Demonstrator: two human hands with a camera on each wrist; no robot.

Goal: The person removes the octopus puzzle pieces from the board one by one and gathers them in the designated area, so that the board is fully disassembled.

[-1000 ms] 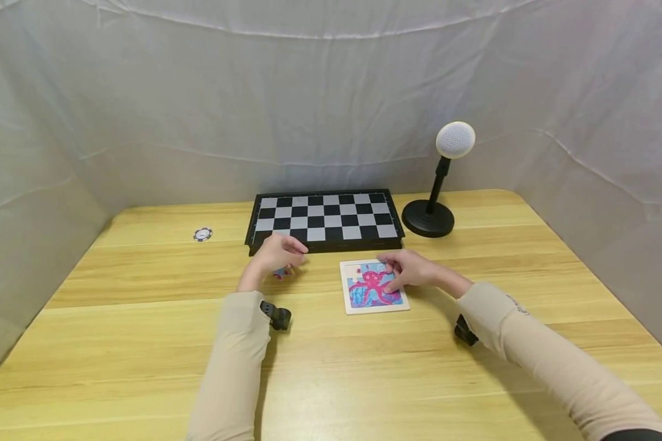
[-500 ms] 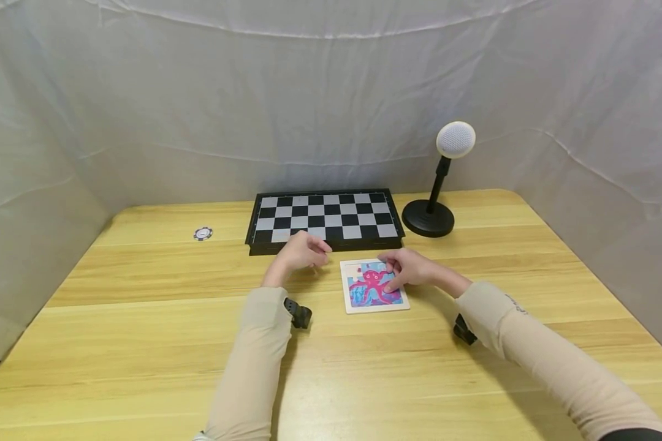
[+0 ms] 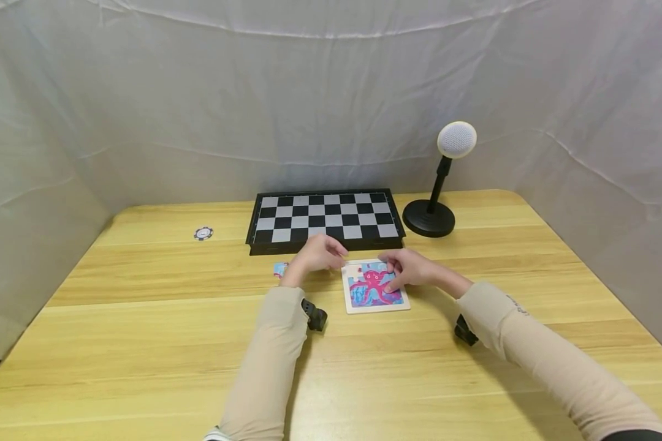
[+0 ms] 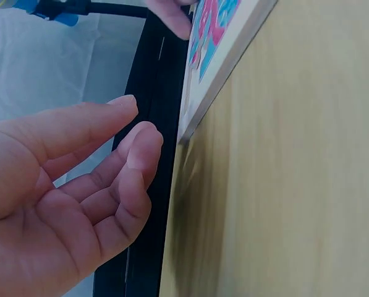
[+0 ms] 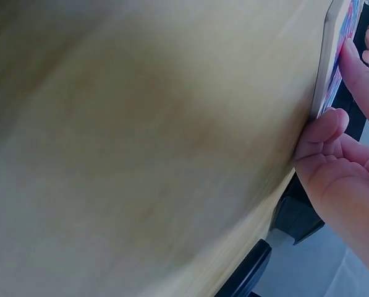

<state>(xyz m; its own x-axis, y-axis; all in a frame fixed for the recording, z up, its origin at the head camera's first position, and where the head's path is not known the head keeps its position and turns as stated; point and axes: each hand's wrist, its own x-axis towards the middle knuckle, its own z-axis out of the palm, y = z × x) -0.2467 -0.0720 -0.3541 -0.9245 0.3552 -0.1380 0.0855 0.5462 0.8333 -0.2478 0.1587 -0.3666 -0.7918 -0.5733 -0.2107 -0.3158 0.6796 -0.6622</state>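
A square jigsaw puzzle [image 3: 372, 294] with a pink octopus on blue lies in a pale frame; a bare patch shows at its upper left. My right hand [image 3: 414, 268] grips it from the right, thumb on the picture and forefinger at the far edge. The other right fingers [image 5: 323, 133] curl against the frame's side. My left hand [image 3: 321, 252] hovers at the frame's upper left corner. In the left wrist view, its thumb [image 4: 110, 117] and loosely bent fingers stand apart with nothing between them. A blue and pink puzzle piece [image 3: 279, 269] lies partly hidden behind the left wrist.
A black-and-white checkered board [image 3: 325, 217] in a black frame lies just behind the hands. A microphone-like object [image 3: 456, 139] on a round black stand [image 3: 429, 218] is at the back right. A poker chip [image 3: 203, 233] lies at the back left. Pale cloth encloses the wooden table.
My left hand has moved right, away from the loose piece and up to the puzzle's upper left corner, uncovering part of that piece. My right hand has stayed on the puzzle.
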